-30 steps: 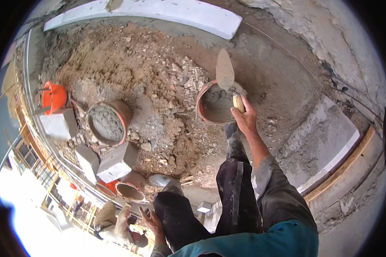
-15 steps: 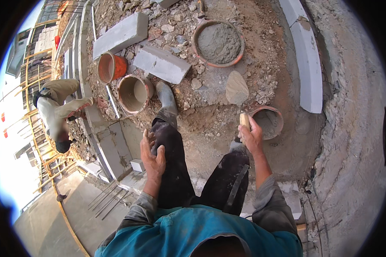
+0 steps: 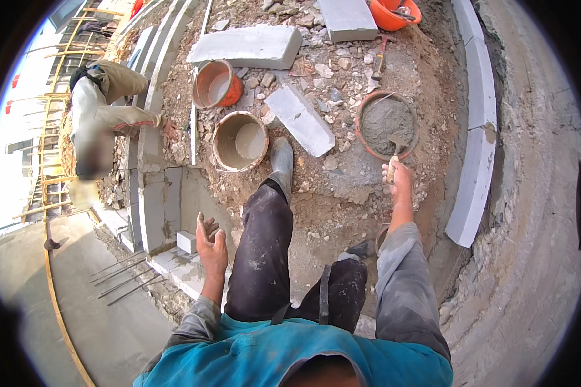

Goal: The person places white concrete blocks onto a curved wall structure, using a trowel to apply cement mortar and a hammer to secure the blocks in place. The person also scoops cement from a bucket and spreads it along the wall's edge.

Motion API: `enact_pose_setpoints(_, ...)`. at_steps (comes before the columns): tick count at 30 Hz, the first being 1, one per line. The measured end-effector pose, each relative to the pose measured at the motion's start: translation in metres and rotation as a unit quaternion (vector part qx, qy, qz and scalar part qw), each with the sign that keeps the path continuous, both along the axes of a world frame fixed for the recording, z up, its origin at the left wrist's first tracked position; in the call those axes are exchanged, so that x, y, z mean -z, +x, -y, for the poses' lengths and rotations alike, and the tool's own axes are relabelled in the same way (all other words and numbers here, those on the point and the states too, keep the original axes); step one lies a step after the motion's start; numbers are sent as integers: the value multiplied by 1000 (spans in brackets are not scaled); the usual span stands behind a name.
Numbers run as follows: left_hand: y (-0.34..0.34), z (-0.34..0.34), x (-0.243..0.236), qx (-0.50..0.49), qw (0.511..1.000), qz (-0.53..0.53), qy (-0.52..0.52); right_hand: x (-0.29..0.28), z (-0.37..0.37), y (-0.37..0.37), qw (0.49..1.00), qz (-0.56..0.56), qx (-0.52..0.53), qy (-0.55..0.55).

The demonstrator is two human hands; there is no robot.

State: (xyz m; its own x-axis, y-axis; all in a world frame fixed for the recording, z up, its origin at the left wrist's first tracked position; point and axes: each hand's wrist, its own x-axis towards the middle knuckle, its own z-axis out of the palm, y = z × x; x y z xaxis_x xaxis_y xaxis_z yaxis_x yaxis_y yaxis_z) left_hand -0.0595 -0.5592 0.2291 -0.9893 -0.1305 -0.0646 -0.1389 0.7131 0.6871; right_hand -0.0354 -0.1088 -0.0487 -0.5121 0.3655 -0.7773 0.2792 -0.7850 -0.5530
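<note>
**Trowel in the mortar, right hand on the handle**

Gripping the trowel [image 3: 400,140] by its pale handle with the right hand [image 3: 401,180], with fingers curled closely around it. Pointing away from the body along the trowel's long axis, roughly in line with the right forearm [image 3: 403,209], and leaning slightly to the right. Set across the near rim of the mortar bucket [image 3: 359,132], with the blade down at the grey mortar [image 3: 382,116] on the near side; hard to tell how deep. Much nearer to the right hand than to the left, for trowel and bucket alike.

Holding the left hand [image 3: 212,253] well apart from the right, with fingers loosely spread and thumb away from them, around nothing. Near the left leg [image 3: 263,242], apparently without contact.

Out ahead of the left hand, slightly to the right: 1 tan bucket [image 3: 217,145] with pale wet contents, just beside the left boot [image 3: 282,158]. Farther out, 1 orange bucket [image 3: 229,97]. Between the tan bucket and the mortar bucket, 1 grey block [image 3: 300,120], slanting with its near end toward the right. Well off to the left, 1 co-worker [image 3: 90,116], bent over, with 1 hand [image 3: 170,128] low among the rubble.
</note>
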Motion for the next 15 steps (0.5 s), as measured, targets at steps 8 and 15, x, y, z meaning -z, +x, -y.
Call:
enact_pose_setpoints(8, -104, -70, 19, -61, 967, -20, 247, -11, 26, 0, 989, 101, -53, 95)
enact_pose_setpoints(15, -348, -163, 123, -151, 850, 188, 469, -98, 46, -49, 917, 110, 10, 383)
